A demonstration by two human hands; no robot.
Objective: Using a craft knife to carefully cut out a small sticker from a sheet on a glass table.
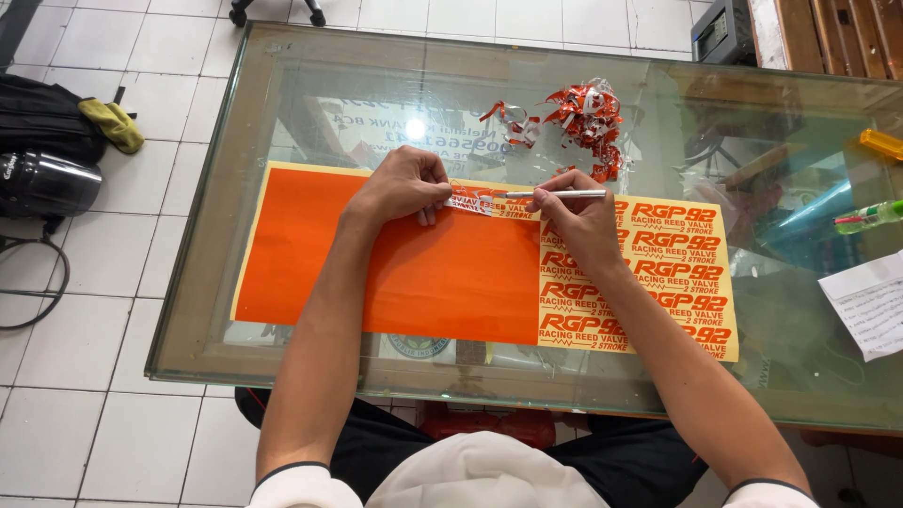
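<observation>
An orange vinyl sheet (442,273) on yellowish backing lies flat on a glass table (235,169). Its right part (677,273) shows cut orange lettering on the pale backing. My left hand (400,188) pinches a thin strip of peeled orange-and-white vinyl (470,200) at the sheet's top edge. My right hand (578,221) holds a slim silver craft knife (555,194), its tip pointing left at that strip. Both forearms reach over the sheet from the near edge.
A heap of peeled vinyl scraps (578,118) lies beyond the sheet. A paper note (870,301), a green-capped pen (870,216) and a yellow item (881,143) sit at the right. On the tiled floor at the left rest a black bag (42,113) and a helmet (47,183).
</observation>
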